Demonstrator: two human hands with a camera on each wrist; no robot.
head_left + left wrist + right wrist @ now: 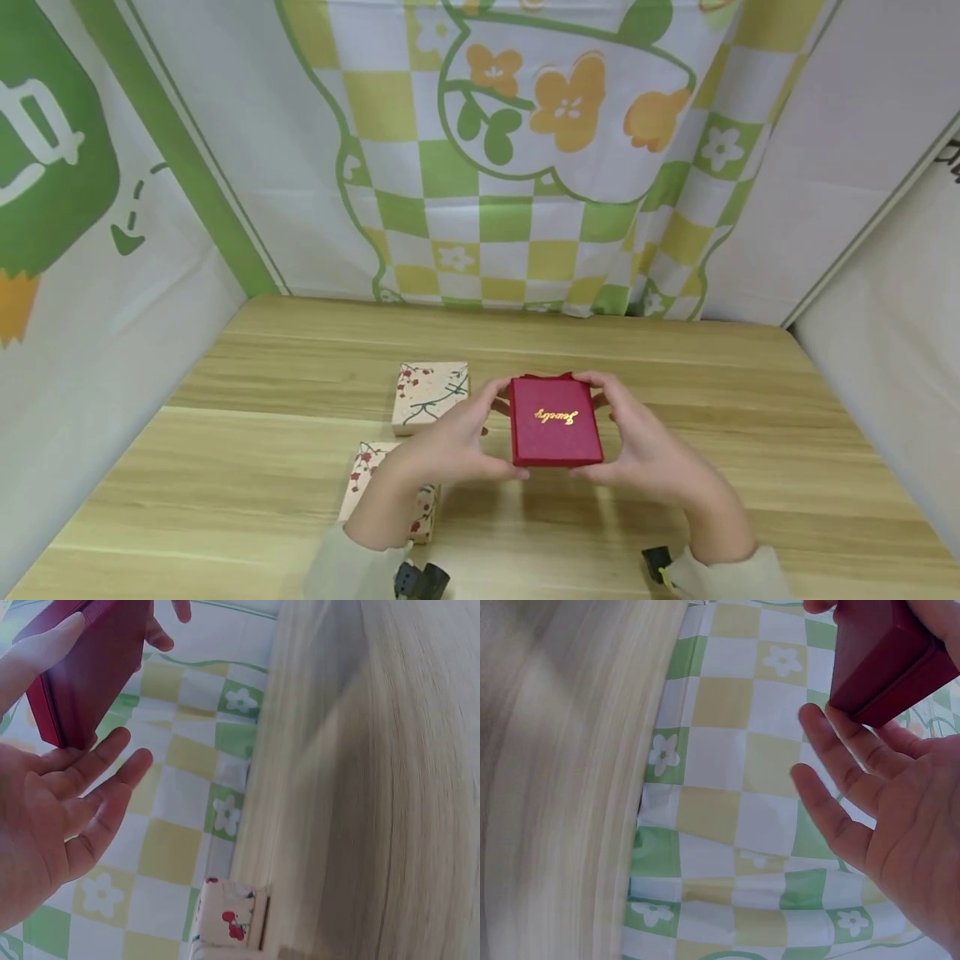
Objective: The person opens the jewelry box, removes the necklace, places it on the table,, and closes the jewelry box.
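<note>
A red jewelry box (557, 423) with gold lettering on its lid is held up above the wooden table, between both hands. My left hand (468, 440) grips its left side, thumb at the near edge and fingers at the far corner. On the opposite side my right hand (643, 440) grips it the same way. In the left wrist view the box (94, 671) shows its underside, with the lower fingers spread beside it. The right wrist view has the box (885, 660) at the top right, clear of the table.
Two cream boxes with red blossoms lie left of centre: a far box (429, 393) and a near box (425, 510), partly hidden under the left forearm. The wooden table (750, 400) ends at a checkered curtain (504, 218). White panels stand at both sides.
</note>
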